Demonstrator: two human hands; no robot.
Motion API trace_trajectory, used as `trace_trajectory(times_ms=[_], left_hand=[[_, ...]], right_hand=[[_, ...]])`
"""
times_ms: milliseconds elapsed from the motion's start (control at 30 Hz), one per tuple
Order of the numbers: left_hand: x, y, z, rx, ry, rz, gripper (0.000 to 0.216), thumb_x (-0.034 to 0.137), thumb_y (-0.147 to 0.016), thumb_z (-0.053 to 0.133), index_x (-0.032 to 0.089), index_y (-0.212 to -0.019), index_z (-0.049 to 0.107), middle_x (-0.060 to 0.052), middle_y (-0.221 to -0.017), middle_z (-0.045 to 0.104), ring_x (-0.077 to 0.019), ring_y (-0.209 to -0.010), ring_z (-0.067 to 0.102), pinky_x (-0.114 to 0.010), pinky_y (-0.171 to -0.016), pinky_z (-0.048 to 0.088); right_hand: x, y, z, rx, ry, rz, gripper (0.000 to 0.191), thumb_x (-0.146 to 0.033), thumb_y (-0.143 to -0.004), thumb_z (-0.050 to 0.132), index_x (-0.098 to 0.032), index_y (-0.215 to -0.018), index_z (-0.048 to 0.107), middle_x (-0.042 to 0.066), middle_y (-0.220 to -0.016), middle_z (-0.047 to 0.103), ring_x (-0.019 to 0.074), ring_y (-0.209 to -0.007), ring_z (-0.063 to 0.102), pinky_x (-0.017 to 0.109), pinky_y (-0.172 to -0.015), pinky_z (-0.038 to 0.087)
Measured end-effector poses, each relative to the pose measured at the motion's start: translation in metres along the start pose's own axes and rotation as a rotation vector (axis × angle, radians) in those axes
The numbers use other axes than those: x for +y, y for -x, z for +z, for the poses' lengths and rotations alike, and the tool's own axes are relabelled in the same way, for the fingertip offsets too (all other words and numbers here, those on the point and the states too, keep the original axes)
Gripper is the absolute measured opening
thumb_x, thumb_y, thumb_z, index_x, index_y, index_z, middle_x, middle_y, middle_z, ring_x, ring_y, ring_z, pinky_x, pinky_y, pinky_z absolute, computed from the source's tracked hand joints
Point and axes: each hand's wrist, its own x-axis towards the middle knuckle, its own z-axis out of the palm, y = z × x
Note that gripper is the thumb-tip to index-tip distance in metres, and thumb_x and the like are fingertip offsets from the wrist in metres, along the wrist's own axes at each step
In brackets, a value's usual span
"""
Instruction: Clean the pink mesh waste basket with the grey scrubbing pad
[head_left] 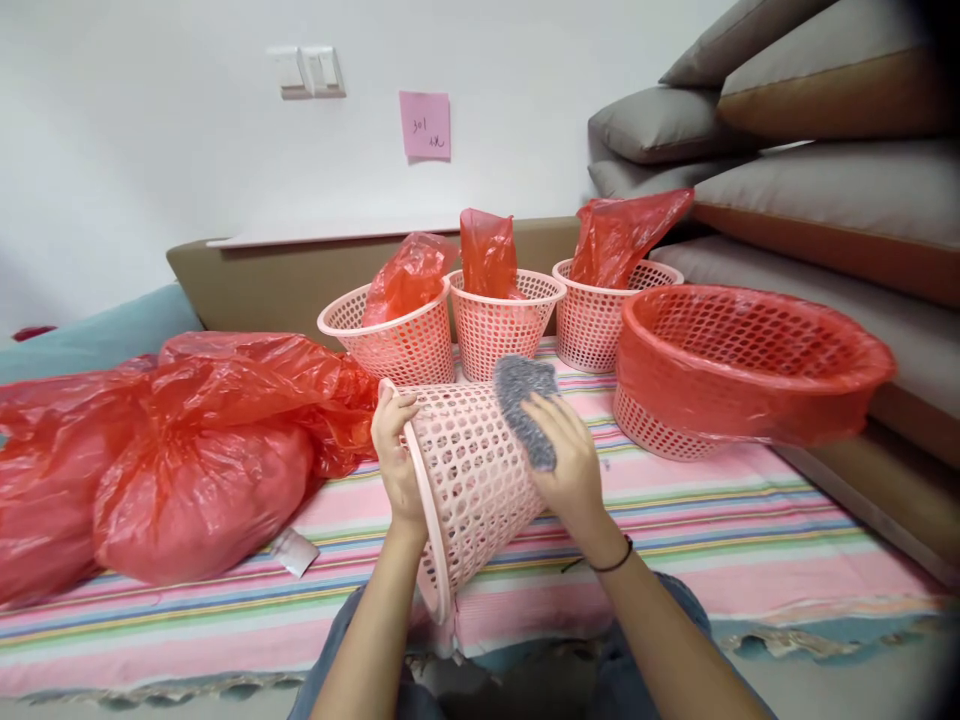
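A pink plastic mesh basket (480,480) lies tilted on its side in front of me, its rim toward the left. My left hand (397,455) is closed around that rim. With my right hand (566,460) I press a grey cloth (525,405) against the outside of the basket near its base; the fingers lie over the cloth. Behind it stand a left pink basket (397,340), a middle pink basket (499,325) and a right pink basket (589,325), each with a red plastic bag inside. To the right, a basket lined with a red bag (675,385) stands upright.
Filled red plastic bags (202,490) lie at the left, with a small white packet (295,552) beside them. A striped cloth (675,520) covers the surface. Grey and brown cushions (832,200) are stacked at the right. A pink note (425,126) and switches (306,72) are on the wall.
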Motion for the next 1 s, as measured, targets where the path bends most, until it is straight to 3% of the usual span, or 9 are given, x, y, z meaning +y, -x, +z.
trace_trajectory(times_ms=[100,167,233,400,500,633,833,900,1000], left_hand=[[-0.002,0.001,-0.001,-0.014,-0.016,0.02,0.035,0.04,-0.1,0.032,0.026,-0.112,0.062,-0.003,-0.121,0.061,-0.0231,-0.138,0.042,-0.048,-0.121,0.025],[-0.003,0.002,0.0,0.001,-0.028,0.023,0.032,0.039,-0.099,0.035,0.027,-0.113,0.061,-0.003,-0.121,0.061,-0.023,-0.137,0.043,-0.049,-0.121,0.025],[-0.003,0.003,0.001,0.019,-0.026,0.02,0.032,0.037,-0.099,0.033,0.027,-0.111,0.061,-0.003,-0.121,0.061,-0.0227,-0.136,0.045,-0.049,-0.122,0.023],[-0.003,0.001,0.002,0.032,-0.008,0.011,0.023,0.031,-0.095,0.047,0.028,-0.113,0.061,-0.001,-0.122,0.061,-0.0217,-0.133,0.047,-0.047,-0.121,0.026],[-0.004,-0.001,0.0,0.018,-0.022,0.002,0.027,0.033,-0.097,0.045,0.028,-0.119,0.06,-0.002,-0.126,0.061,-0.0221,-0.137,0.043,-0.047,-0.122,0.022],[-0.011,-0.006,-0.006,-0.047,0.008,0.008,0.031,0.039,-0.098,0.041,0.027,-0.119,0.061,-0.003,-0.129,0.06,-0.0242,-0.141,0.04,-0.047,-0.121,0.025],[-0.018,-0.008,-0.007,-0.054,0.023,0.007,0.032,0.04,-0.099,0.037,0.027,-0.115,0.061,-0.004,-0.129,0.06,-0.0252,-0.141,0.04,-0.049,-0.121,0.024],[-0.017,-0.006,-0.004,-0.026,0.012,-0.012,0.025,0.034,-0.096,0.044,0.028,-0.114,0.061,-0.003,-0.127,0.06,-0.0237,-0.138,0.043,-0.048,-0.121,0.024],[-0.016,-0.001,0.001,0.022,-0.013,-0.005,0.022,0.028,-0.094,0.049,0.027,-0.114,0.059,-0.002,-0.124,0.06,-0.0219,-0.134,0.047,-0.047,-0.121,0.026]], right_hand=[[0.03,0.0,0.003,0.094,0.051,0.19,0.042,-0.03,-0.087,0.052,-0.017,-0.126,0.063,0.012,-0.133,0.063,0.0298,-0.127,0.053,0.056,-0.111,0.04],[0.032,0.001,0.003,0.109,0.065,0.209,0.043,-0.03,-0.087,0.053,-0.016,-0.127,0.063,0.012,-0.133,0.063,0.0305,-0.127,0.053,0.057,-0.111,0.039],[0.02,0.003,0.0,0.07,0.043,0.101,0.046,-0.034,-0.087,0.053,-0.017,-0.129,0.061,0.011,-0.136,0.061,0.0317,-0.131,0.049,0.057,-0.112,0.039],[-0.037,0.008,-0.007,-0.164,-0.15,-0.349,0.052,-0.048,-0.094,0.041,-0.023,-0.138,0.053,0.005,-0.146,0.052,0.0323,-0.142,0.035,0.056,-0.115,0.034],[-0.053,0.008,-0.007,-0.207,-0.206,-0.424,0.051,-0.05,-0.097,0.035,-0.023,-0.136,0.053,0.005,-0.148,0.051,0.0323,-0.144,0.032,0.057,-0.115,0.032],[-0.036,0.004,-0.003,-0.171,-0.186,-0.259,0.049,-0.045,-0.095,0.044,-0.021,-0.136,0.054,0.006,-0.146,0.052,0.0301,-0.141,0.036,0.052,-0.115,0.035],[0.009,0.005,0.006,0.045,-0.005,0.094,0.046,-0.035,-0.089,0.054,-0.02,-0.132,0.058,0.008,-0.139,0.059,0.0318,-0.133,0.045,0.057,-0.112,0.037],[0.011,0.005,0.006,0.064,0.01,0.123,0.046,-0.035,-0.088,0.054,-0.021,-0.132,0.059,0.008,-0.138,0.059,0.0323,-0.133,0.045,0.057,-0.111,0.038],[-0.004,0.006,0.002,0.038,-0.017,0.045,0.046,-0.037,-0.088,0.055,-0.022,-0.131,0.059,0.008,-0.139,0.059,0.0329,-0.134,0.043,0.057,-0.112,0.037]])
